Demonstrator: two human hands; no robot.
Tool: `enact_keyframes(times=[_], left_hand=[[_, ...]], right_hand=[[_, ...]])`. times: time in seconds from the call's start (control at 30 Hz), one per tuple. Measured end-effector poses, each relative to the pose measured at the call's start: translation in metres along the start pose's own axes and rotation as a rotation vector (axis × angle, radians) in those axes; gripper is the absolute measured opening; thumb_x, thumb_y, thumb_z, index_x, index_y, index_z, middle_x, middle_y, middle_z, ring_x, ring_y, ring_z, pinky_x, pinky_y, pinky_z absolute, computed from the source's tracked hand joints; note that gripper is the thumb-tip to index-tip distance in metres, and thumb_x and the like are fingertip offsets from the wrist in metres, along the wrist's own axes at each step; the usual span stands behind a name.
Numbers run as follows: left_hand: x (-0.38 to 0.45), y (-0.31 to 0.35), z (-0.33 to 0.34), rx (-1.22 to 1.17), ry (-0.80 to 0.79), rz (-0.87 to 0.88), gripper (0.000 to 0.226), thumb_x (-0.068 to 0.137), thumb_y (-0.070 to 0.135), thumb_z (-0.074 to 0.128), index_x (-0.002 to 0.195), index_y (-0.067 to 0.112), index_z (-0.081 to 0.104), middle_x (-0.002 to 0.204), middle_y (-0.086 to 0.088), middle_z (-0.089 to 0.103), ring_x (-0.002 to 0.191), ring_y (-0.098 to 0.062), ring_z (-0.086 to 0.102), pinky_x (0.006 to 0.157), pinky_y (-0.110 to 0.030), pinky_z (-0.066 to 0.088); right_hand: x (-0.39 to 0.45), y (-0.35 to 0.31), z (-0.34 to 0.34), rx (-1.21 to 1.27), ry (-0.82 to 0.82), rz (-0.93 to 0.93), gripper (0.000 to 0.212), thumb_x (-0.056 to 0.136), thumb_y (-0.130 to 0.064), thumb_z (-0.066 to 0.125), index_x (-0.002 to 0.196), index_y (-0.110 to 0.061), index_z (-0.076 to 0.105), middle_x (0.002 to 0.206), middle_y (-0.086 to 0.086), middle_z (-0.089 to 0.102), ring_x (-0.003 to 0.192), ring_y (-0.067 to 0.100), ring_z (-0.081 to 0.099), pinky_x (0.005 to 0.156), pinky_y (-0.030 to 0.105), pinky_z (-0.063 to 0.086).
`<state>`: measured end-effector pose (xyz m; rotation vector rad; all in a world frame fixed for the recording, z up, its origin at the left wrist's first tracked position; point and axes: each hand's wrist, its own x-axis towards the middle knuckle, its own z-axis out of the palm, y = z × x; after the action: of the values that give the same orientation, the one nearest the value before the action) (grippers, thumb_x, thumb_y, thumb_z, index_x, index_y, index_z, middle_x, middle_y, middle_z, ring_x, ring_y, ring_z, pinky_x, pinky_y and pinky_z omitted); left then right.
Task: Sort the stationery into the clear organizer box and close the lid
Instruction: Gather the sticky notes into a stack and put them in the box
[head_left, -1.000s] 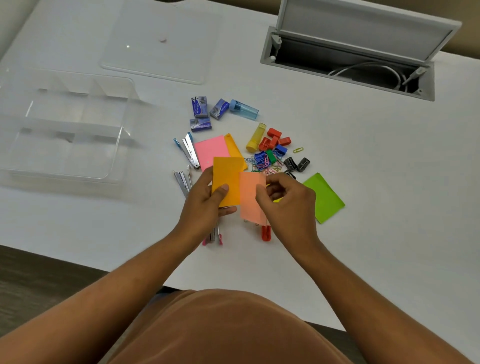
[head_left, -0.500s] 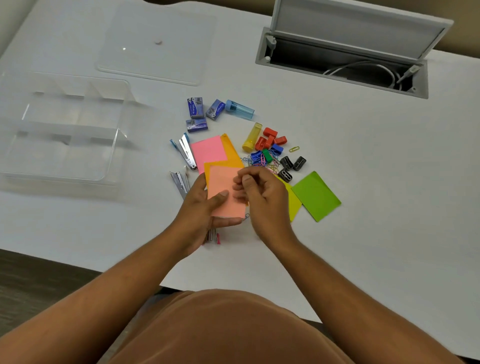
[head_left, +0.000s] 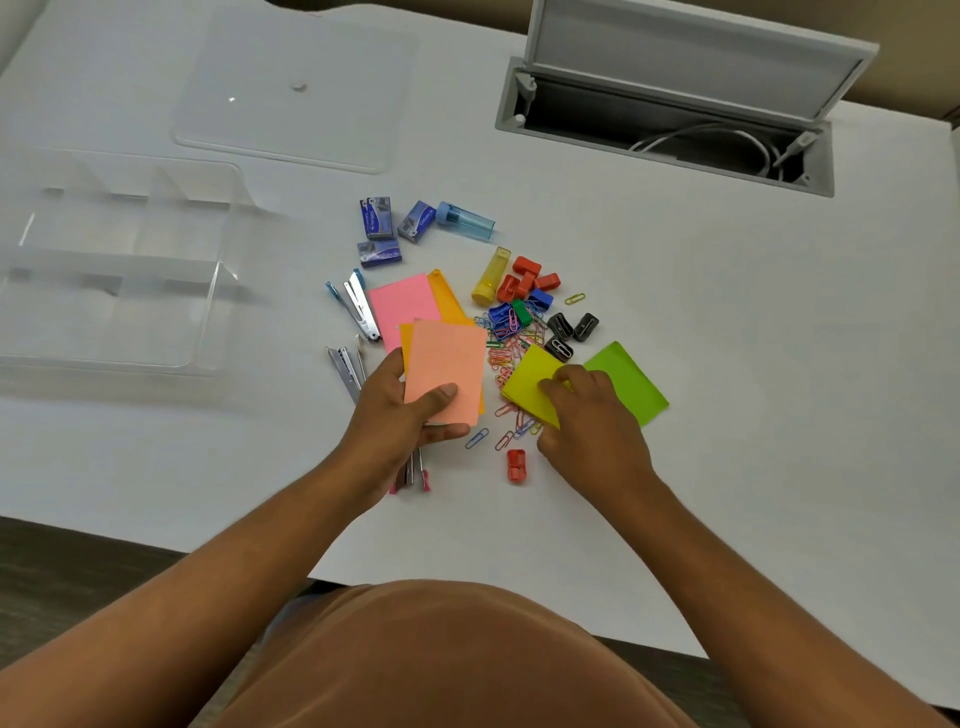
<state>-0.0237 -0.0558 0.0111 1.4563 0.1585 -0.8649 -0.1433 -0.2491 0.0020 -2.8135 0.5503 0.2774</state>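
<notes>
The left hand (head_left: 400, 410) is gripping a salmon note pad (head_left: 444, 371), thumb on top. The right hand (head_left: 587, 415) is pinching the yellow note pad (head_left: 530, 382) just beside it. The clear organizer box (head_left: 111, 270) is lying open, well apart to the left.

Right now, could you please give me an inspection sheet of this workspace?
Surface: white table, mostly bare around one central pile.
Job's things: clear organizer box at left, nothing in its compartments; lid lying flat beyond it.
Clutter: paper clips, sharpeners, staple boxes, staplers, pink note pad, green note pad.
Hands: left hand holds salmon note pad stacked on an orange one; right hand has fingers on yellow note pad.
Cables: white cable inside open cable hatch.
Surroundings: dark floor.
</notes>
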Motion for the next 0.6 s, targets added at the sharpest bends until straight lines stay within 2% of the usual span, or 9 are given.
enact_keyframes(times=[0.1, 0.23, 0.3, 0.37, 0.47, 0.53, 0.6], left_hand=[[0.001, 0.000, 0.002, -0.006, 0.017, -0.001, 0.052, 0.098, 0.008, 0.067, 0.140, 0.032, 0.047, 0.132, -0.001, 0.060, 0.109, -0.032, 0.070, 0.066, -0.034, 0.064], [0.002, -0.003, 0.002, -0.037, 0.039, -0.011, 0.052, 0.103, 0.009, 0.060, 0.144, 0.035, 0.043, 0.127, 0.009, 0.058, 0.108, -0.029, 0.070, 0.066, -0.032, 0.064], [0.002, -0.005, 0.003, -0.043, 0.049, -0.023, 0.054, 0.104, 0.010, 0.057, 0.148, 0.037, 0.042, 0.126, 0.012, 0.057, 0.108, -0.029, 0.070, 0.067, -0.033, 0.064], [0.003, -0.007, 0.005, -0.062, 0.059, -0.041, 0.054, 0.105, 0.008, 0.055, 0.147, 0.039, 0.044, 0.123, 0.015, 0.056, 0.107, -0.027, 0.069, 0.068, -0.035, 0.064], [0.002, -0.006, 0.014, -0.080, 0.055, -0.056, 0.050, 0.105, 0.007, 0.054, 0.135, 0.046, 0.051, 0.120, 0.017, 0.055, 0.101, -0.024, 0.071, 0.066, -0.035, 0.064], [-0.002, -0.002, 0.022, -0.101, 0.035, -0.055, 0.048, 0.105, 0.007, 0.054, 0.120, 0.053, 0.056, 0.117, 0.019, 0.057, 0.091, -0.020, 0.075, 0.067, -0.036, 0.064], [-0.005, 0.002, 0.029, -0.127, -0.010, -0.042, 0.046, 0.107, 0.010, 0.052, 0.119, 0.054, 0.057, 0.122, 0.014, 0.061, 0.094, -0.022, 0.077, 0.072, -0.039, 0.064]], right_hand=[[-0.004, -0.005, 0.000, 0.049, 0.097, -0.005, 0.026, 0.087, -0.014, 0.064, 0.112, -0.013, 0.070, 0.109, 0.005, 0.065, 0.103, 0.028, 0.058, 0.064, 0.037, 0.050], [-0.007, -0.003, -0.009, 0.142, 0.289, 0.002, 0.024, 0.087, -0.004, 0.069, 0.110, -0.006, 0.074, 0.095, 0.011, 0.070, 0.090, 0.031, 0.065, 0.067, 0.041, 0.057], [-0.005, -0.003, -0.020, 0.221, 0.360, 0.023, 0.023, 0.089, -0.005, 0.068, 0.111, -0.005, 0.074, 0.093, 0.011, 0.071, 0.086, 0.027, 0.066, 0.070, 0.038, 0.058], [-0.003, -0.004, -0.031, 0.347, 0.393, 0.092, 0.026, 0.092, -0.011, 0.068, 0.118, -0.008, 0.074, 0.100, 0.009, 0.074, 0.088, 0.020, 0.068, 0.074, 0.032, 0.060], [-0.001, -0.011, -0.046, 0.555, 0.451, 0.197, 0.032, 0.094, -0.020, 0.067, 0.125, -0.012, 0.072, 0.110, 0.003, 0.075, 0.092, 0.014, 0.070, 0.080, 0.029, 0.063], [-0.001, -0.020, -0.055, 0.588, 0.501, 0.156, 0.030, 0.093, -0.019, 0.068, 0.122, -0.013, 0.074, 0.106, 0.001, 0.075, 0.088, 0.011, 0.069, 0.079, 0.028, 0.063], [-0.002, -0.036, -0.059, 0.587, 0.516, 0.067, 0.030, 0.089, -0.013, 0.069, 0.118, -0.012, 0.075, 0.102, 0.001, 0.074, 0.085, 0.012, 0.069, 0.077, 0.031, 0.062]])
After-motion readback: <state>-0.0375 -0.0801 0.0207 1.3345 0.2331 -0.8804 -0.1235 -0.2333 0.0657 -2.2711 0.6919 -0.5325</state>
